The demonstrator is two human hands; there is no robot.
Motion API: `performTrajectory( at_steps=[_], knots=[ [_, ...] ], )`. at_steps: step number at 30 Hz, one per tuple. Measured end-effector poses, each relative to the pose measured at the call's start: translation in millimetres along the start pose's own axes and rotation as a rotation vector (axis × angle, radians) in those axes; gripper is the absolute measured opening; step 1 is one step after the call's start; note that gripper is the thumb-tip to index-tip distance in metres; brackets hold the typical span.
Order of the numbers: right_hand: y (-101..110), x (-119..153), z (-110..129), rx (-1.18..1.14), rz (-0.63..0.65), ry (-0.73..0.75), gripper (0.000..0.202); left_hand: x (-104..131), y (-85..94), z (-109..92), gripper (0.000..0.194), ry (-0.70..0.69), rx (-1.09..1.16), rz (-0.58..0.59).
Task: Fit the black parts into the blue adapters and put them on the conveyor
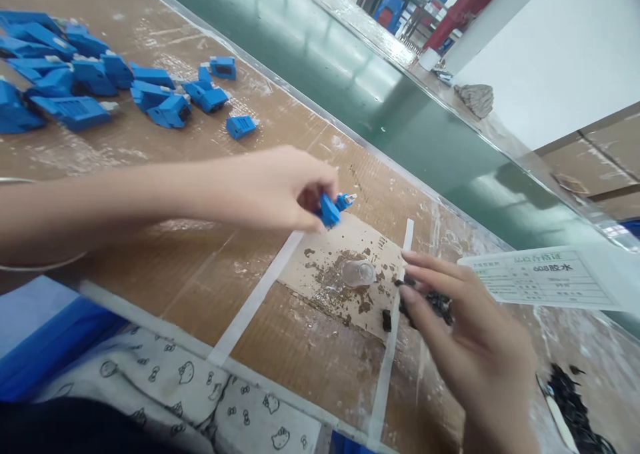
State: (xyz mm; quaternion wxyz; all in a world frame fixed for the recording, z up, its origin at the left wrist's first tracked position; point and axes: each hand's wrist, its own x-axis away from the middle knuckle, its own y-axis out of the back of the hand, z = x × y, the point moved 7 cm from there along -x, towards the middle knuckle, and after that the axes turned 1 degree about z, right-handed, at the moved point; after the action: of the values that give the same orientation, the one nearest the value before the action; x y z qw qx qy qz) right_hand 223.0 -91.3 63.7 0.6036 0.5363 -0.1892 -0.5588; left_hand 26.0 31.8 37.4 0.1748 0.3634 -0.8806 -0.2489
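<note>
My left hand (280,187) is closed on a blue plastic part (330,211), its thumb below and fingers above. A small blue piece with a whitish tip (346,201) shows just beyond that part; I cannot tell whether they are joined. My right hand (465,334) is slightly blurred, with thumb and fingers drawn together at a small black piece (399,283). Behind its fingers lies a small pile of black pieces (440,306). Between the hands, a clear blob or small cup (359,273) sits on a stained cardboard sheet (320,241). One black piece (387,321) lies at the sheet's edge.
Several blue plastic parts (90,74) lie at the upper left of the cardboard-covered table (190,294). A printed label card (540,277) is at the right, with more black pieces (575,407) and a white-handled tool (557,414) below. A green conveyor belt (350,94) runs behind.
</note>
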Motion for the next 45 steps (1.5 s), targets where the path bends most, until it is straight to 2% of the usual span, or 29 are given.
performTrajectory(
  at_steps=[1, 3, 5, 7, 10, 13, 15, 17, 20, 22, 26, 30, 34, 40, 45],
  knots=[
    [4, 1, -9, 0.013, 0.05, -0.059, 0.013, 2, 19.9, 3, 0.018, 0.03, -0.242, -0.101],
    [-1, 6, -22, 0.022, 0.258, -0.115, 0.008, 10, 50.2, 12, 0.037, 0.139, -0.625, -0.229],
    [-12, 16, -31, 0.027, 0.466, -0.153, 0.011, 18, 68.1, 22, 0.038, 0.254, -0.851, -0.305],
    [-24, 25, -36, 0.05, 0.583, -0.186, 0.01, 20, 74.3, 27, 0.028, 0.282, -0.941, -0.374],
    [-38, 33, -37, 0.074, 0.636, -0.174, 0.009, 11, 64.0, 24, 0.029, 0.147, -0.939, -0.402],
    [-45, 32, -32, 0.049, 0.626, -0.109, 0.012, -4, 45.3, 21, 0.028, 0.035, -0.84, -0.334],
    [-43, 27, -29, 0.039, 0.572, -0.069, 0.013, -10, 31.0, 21, 0.028, -0.008, -0.715, -0.253],
    [-36, 18, -26, 0.075, 0.447, -0.033, 0.015, -14, 17.2, 21, 0.033, -0.045, -0.597, -0.194],
    [-27, 8, -22, 0.194, 0.238, 0.023, 0.021, -14, 3.3, 22, 0.045, -0.087, -0.512, -0.213],
    [-29, 7, -19, 0.258, 0.191, 0.083, 0.027, -15, -4.8, 24, 0.045, -0.13, -0.525, -0.227],
    [-35, 18, -18, 0.326, 0.194, 0.165, 0.034, -17, -16.4, 26, 0.034, -0.218, -0.59, -0.196],
    [-38, 33, -27, 0.298, 0.241, 0.17, 0.041, -16, -17.1, 24, 0.034, -0.264, -0.607, -0.209],
    [-38, 36, -28, 0.246, 0.275, 0.161, 0.05, -15, -18.8, 23, 0.034, -0.298, -0.658, -0.224],
    [-37, 27, -20, 0.276, 0.212, 0.176, 0.035, -16, -21.7, 22, 0.035, -0.307, -0.693, -0.21],
    [-39, 17, -14, 0.29, 0.262, 0.202, 0.025, -16, -21.1, 22, 0.034, -0.304, -0.681, -0.215]
  ],
)
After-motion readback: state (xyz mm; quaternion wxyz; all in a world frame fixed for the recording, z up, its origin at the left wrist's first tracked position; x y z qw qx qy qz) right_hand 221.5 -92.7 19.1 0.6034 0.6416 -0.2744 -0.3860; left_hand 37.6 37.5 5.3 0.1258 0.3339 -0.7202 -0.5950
